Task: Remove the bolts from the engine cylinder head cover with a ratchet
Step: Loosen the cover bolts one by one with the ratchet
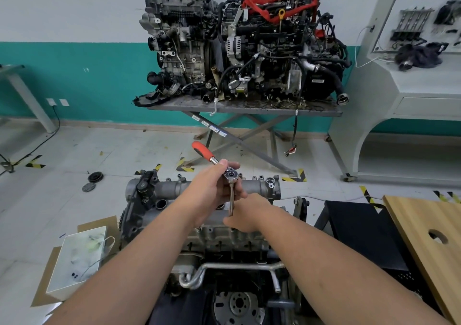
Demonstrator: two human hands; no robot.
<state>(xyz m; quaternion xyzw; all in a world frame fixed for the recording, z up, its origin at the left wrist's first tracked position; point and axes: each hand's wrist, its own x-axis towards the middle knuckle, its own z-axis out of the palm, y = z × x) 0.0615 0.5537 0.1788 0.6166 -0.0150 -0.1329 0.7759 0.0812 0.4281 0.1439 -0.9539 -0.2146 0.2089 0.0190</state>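
The person stands over an engine (199, 235) on the floor, both bare arms reaching forward to its top. The left hand (212, 190) wraps its grip around the head end of a ratchet (230, 175), fingers curled about the metal just below the red handle (202, 150), which angles up and away to the left. A thin extension bar (232, 200) runs straight down from the ratchet head toward the cylinder head cover (174, 187). The right hand (245, 212) sits at the lower end of that bar, its grip narrow, fingers closed around the bar's tip where it meets the engine top; the bolt itself is hidden under the fingers.

The grey cover runs across the upper part of the engine, with several small bolt bosses (259, 177) along its far edge.

To the left, on flattened cardboard (42, 289), lies a clear plastic bag (79, 254) holding small parts. Two dark round discs (92, 181) rest on the floor tiles farther back. At right, a wooden board (429, 232) with a round hole leans beside a black stand (361, 230). Against the green and white wall, two larger engines (239, 47) sit on a folding metal table (249, 106), and a pale training console (404, 75) stands at the far right.
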